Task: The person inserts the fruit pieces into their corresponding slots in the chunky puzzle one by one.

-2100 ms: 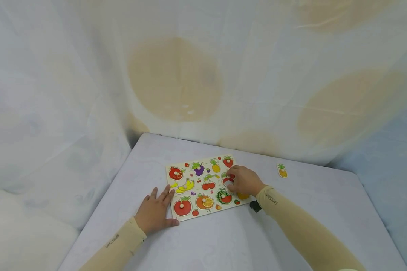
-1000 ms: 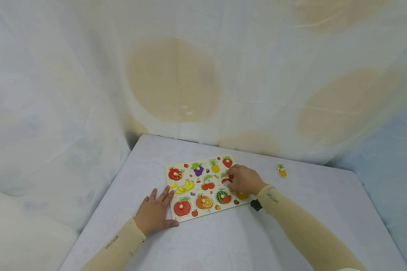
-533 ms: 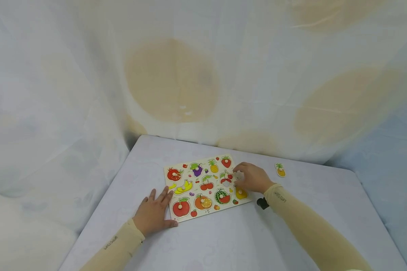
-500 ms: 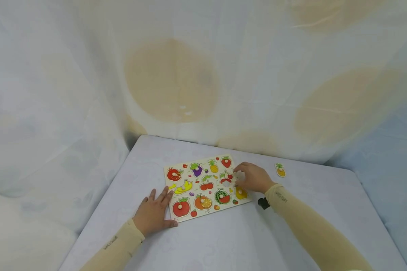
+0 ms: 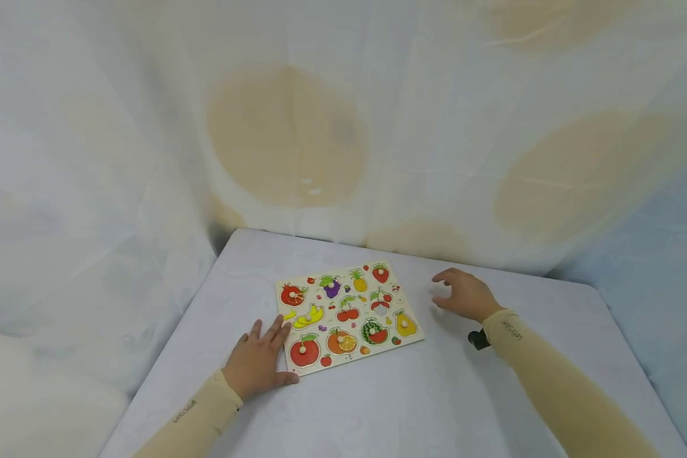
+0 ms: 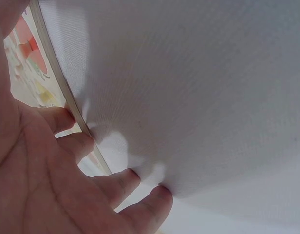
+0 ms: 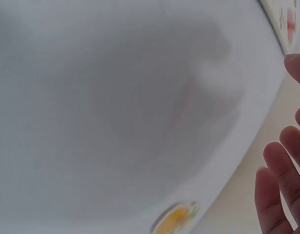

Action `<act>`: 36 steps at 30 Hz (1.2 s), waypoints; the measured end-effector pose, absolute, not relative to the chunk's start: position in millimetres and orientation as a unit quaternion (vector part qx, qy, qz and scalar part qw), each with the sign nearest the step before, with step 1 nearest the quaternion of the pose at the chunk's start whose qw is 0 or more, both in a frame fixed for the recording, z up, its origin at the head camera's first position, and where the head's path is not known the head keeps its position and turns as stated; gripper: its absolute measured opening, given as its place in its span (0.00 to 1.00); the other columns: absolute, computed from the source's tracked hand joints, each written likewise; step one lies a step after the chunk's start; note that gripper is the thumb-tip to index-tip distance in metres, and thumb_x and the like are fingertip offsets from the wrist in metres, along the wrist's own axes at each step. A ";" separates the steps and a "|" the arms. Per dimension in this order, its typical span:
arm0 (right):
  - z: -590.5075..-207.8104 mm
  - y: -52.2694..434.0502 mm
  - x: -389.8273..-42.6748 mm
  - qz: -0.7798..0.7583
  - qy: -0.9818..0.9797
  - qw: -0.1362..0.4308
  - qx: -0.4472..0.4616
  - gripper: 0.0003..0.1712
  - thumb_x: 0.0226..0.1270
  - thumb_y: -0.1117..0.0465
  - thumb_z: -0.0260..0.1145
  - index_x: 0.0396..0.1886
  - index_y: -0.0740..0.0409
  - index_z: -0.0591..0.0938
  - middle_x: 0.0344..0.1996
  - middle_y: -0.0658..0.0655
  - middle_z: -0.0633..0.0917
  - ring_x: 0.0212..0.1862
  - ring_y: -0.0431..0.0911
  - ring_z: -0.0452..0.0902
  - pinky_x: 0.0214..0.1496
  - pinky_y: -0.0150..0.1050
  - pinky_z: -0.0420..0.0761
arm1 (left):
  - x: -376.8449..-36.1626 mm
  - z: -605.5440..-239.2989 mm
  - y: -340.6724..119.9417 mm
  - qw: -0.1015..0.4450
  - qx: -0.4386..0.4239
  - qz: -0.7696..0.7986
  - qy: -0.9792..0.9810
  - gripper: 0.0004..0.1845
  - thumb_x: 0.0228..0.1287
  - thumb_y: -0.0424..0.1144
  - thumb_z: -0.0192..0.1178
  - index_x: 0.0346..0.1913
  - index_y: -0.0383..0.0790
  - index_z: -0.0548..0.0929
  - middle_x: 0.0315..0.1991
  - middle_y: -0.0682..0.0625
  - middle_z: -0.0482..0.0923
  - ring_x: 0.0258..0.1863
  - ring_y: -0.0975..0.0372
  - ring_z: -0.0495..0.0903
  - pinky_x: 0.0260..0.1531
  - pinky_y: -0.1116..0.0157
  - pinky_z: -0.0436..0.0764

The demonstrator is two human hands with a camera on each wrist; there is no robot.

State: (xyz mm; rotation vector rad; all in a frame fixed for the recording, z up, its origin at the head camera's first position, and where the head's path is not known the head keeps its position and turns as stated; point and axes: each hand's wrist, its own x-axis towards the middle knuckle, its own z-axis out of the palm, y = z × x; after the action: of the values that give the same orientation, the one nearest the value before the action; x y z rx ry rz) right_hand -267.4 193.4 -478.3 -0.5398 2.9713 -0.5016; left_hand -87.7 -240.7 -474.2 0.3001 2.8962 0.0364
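In the head view, a fruit knob puzzle board (image 5: 343, 315) lies on the table, bearing pieces such as an apple (image 5: 305, 351), an orange (image 5: 341, 342) and a watermelon (image 5: 374, 331). My left hand (image 5: 257, 362) rests against its left edge with fingers spread, some of them touching the rim, as the left wrist view also shows. To the right of the board hovers my right hand (image 5: 466, 297), fingers loosely bent and holding nothing. A loose pineapple piece (image 7: 177, 222) lies on the table in the right wrist view; in the head view my right hand hides it.
The white-covered table (image 5: 355, 413) stands against pale cloth walls (image 5: 412, 159) at the back and sides. A small black object (image 5: 478, 340) sits beneath my right wrist.
My right hand has left the red-and-white fruit piece on the board and moved right, over the spot where the pineapple piece lay in view. My left hand stays at the board's edge.
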 end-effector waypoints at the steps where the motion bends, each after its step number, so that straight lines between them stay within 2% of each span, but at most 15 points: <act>1: -478.3 199.2 -268.4 -0.165 0.970 0.039 -0.175 0.28 0.57 0.51 0.76 0.56 0.56 0.83 0.54 0.59 0.83 0.51 0.56 0.81 0.47 0.56 0.81 | -87.7 -474.2 -241.0 0.115 0.103 0.011 0.988 0.57 0.48 0.71 0.68 0.77 0.42 0.63 0.77 0.42 0.56 0.68 0.31 0.59 0.59 0.35 0.69; 13: -487.9 254.3 -270.0 -0.187 0.973 0.020 -0.135 0.28 0.61 0.52 0.73 0.58 0.61 0.82 0.54 0.66 0.82 0.50 0.60 0.80 0.47 0.60 0.80 | -85.8 -471.5 -240.4 0.108 0.106 0.011 0.988 0.57 0.48 0.72 0.67 0.76 0.41 0.63 0.77 0.42 0.56 0.68 0.30 0.60 0.58 0.35 0.69; 18: -492.5 265.2 -271.8 -0.189 0.975 0.023 -0.119 0.28 0.60 0.54 0.73 0.59 0.61 0.82 0.50 0.67 0.83 0.48 0.61 0.80 0.41 0.57 0.81 | -87.0 -474.3 -240.4 0.110 0.103 0.009 0.989 0.58 0.48 0.72 0.67 0.76 0.42 0.63 0.77 0.42 0.56 0.68 0.31 0.59 0.59 0.35 0.69; 26: -503.7 272.1 -276.5 -0.180 0.978 0.025 -0.103 0.27 0.60 0.55 0.74 0.56 0.64 0.82 0.47 0.69 0.83 0.45 0.61 0.81 0.39 0.56 0.81 | -88.3 -479.0 -242.5 0.108 0.104 0.009 0.989 0.58 0.47 0.73 0.67 0.77 0.43 0.63 0.77 0.43 0.55 0.68 0.31 0.59 0.59 0.35 0.68; 36: -512.1 268.9 -281.3 -0.175 0.979 0.038 -0.092 0.25 0.62 0.57 0.71 0.55 0.67 0.81 0.48 0.70 0.82 0.47 0.62 0.80 0.41 0.57 0.81 | -88.0 -478.9 -242.7 0.105 0.108 0.006 0.989 0.58 0.47 0.73 0.67 0.77 0.42 0.63 0.77 0.43 0.56 0.68 0.31 0.59 0.58 0.36 0.69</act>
State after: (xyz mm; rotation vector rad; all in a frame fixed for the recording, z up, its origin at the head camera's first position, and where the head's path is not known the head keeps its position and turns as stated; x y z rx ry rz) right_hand -281.3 268.9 -512.1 -0.2819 3.0055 -0.5381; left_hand -88.0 -242.7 -478.9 0.3186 2.9132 0.0176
